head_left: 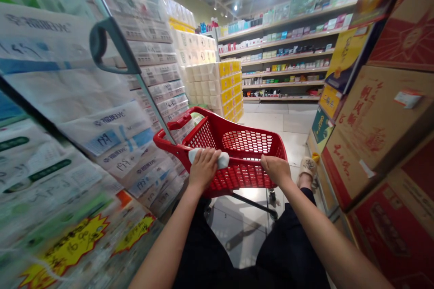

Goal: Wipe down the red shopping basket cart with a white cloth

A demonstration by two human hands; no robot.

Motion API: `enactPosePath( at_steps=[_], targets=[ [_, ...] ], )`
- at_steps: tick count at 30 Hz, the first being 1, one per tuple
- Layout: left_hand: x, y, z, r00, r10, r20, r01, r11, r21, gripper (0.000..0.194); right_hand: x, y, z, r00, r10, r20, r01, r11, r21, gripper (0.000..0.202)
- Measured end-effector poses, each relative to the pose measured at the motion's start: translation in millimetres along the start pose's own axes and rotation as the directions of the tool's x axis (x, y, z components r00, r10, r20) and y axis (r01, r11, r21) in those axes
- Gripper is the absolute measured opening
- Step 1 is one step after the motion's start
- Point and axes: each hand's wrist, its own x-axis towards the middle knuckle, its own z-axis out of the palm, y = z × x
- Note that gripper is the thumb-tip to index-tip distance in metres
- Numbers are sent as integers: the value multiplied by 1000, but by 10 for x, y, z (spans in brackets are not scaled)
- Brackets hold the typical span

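A red rolling shopping basket (251, 139) with perforated sides and a long pull handle (111, 45) stands in front of me, between my legs. My left hand (204, 165) is closed over a white rounded piece (223, 160) at the basket's near rim; whether it is a grip sleeve or a loose item I cannot tell. Farther right along that rim, my right hand (276, 168) is wrapped round the red edge. Inside the basket's far left part shows a bit of something pale green and white (197, 118). The rest of the basket's floor is partly hidden.
Stacked white tissue packs (115, 122) rise close on the left, with yellow price tags (68, 248). Cardboard cartons (383, 113) line the right side. Yellow-and-white packs (230, 88) stand ahead, and shelves of small goods (281, 56) fill the back. My shoe (307, 166) is beside the cartons.
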Motion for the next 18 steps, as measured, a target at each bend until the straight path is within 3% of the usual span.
enactPosePath(
  at_steps=[3, 7, 11, 16, 18],
  targets=[
    [-8, -102, -72, 998, -65, -20, 65, 998, 2, 37, -4, -29, 11, 1000, 16, 3, -16, 1000, -6, 58],
    [37, 40, -25, 986, -160, -46, 159, 987, -31, 33, -1, -49, 15, 999, 35, 22, -35, 999, -12, 58],
    [111, 418, 128, 988, -151, -39, 147, 985, -91, 33, 3, -62, 7, 999, 46, 28, -46, 999, -20, 57],
    [248, 1023, 293, 1000, -4, -22, 0, 984, -179, 35, -10, -68, 7, 998, 57, 28, -56, 997, -56, 55],
    [302, 1173, 329, 999, 44, -20, -47, 981, -187, 36, -11, -48, 12, 998, 61, 19, -60, 996, -61, 54]
  ],
)
